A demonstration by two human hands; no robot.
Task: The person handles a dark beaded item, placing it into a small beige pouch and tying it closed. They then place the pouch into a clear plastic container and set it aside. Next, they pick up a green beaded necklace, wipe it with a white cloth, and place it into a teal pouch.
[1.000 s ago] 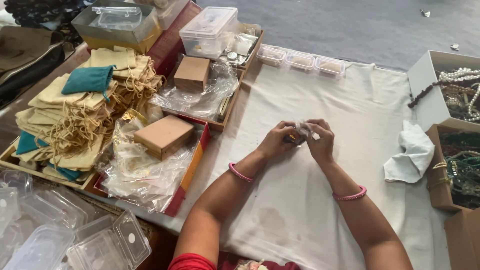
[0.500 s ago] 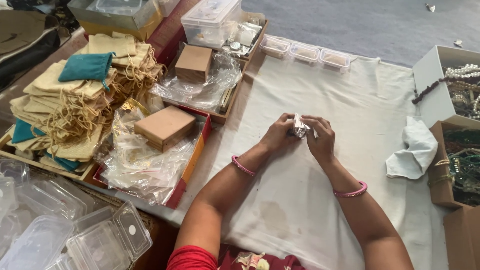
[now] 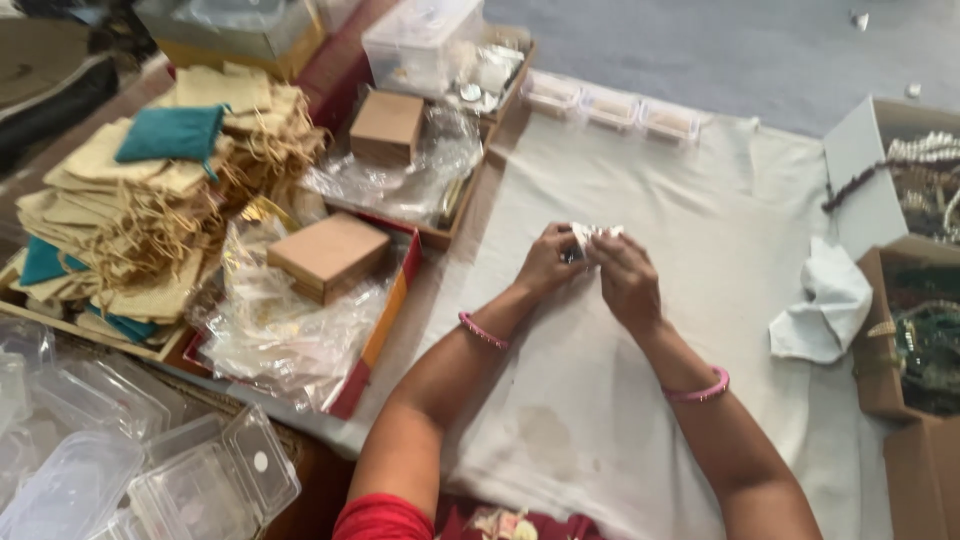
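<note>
My left hand [image 3: 548, 262] and my right hand [image 3: 626, 280] meet over the white cloth [image 3: 700, 200] and together pinch a small clear plastic pouch [image 3: 590, 236] with something dark inside. Fingers of both hands close around the pouch, hiding most of it. A pink bangle sits on each wrist. The picture is blurred by motion.
Left of the cloth: a red tray [image 3: 385, 330] with clear bags and a brown box [image 3: 327, 255], a pile of beige and teal drawstring pouches [image 3: 160, 190], clear plastic containers [image 3: 190, 480]. Right: a crumpled white rag [image 3: 825, 305] and boxes of bead necklaces [image 3: 920, 200].
Both hands have shifted slightly up and left with the pouch, turning and folding it between the fingers. The camera view has shifted a little and blurred.
</note>
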